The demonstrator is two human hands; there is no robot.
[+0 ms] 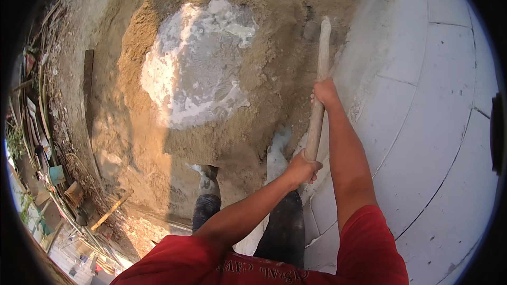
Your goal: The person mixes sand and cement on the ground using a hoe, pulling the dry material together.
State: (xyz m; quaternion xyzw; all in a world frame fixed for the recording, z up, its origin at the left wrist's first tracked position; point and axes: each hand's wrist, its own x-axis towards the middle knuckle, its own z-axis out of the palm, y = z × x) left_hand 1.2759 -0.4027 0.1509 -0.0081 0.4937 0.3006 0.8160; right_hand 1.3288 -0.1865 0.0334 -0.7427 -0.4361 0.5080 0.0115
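Note:
Both my hands grip a long, pale wooden tool handle (318, 111), crusted with dried grey dirt. My right hand (324, 93) is closed around its middle, and my left hand (304, 169) is wrapped around the near end. The far end of the handle lies over the sand; a dull grey patch beside it could be a blade, but I cannot make it out. Left of the handle, wet grey cement mix (208, 74) with whitish powder around its edges pools inside a ring of brown sand (134, 42). Neither hand touches the mix.
A wall of pale blocks (422, 105) runs along my right side. My feet, smeared grey, stand at the near edge of the sand. A dark plank (88, 87) lies to the left, beyond it piled sticks and poles (45, 105) and a yellowish wooden stick (111, 211).

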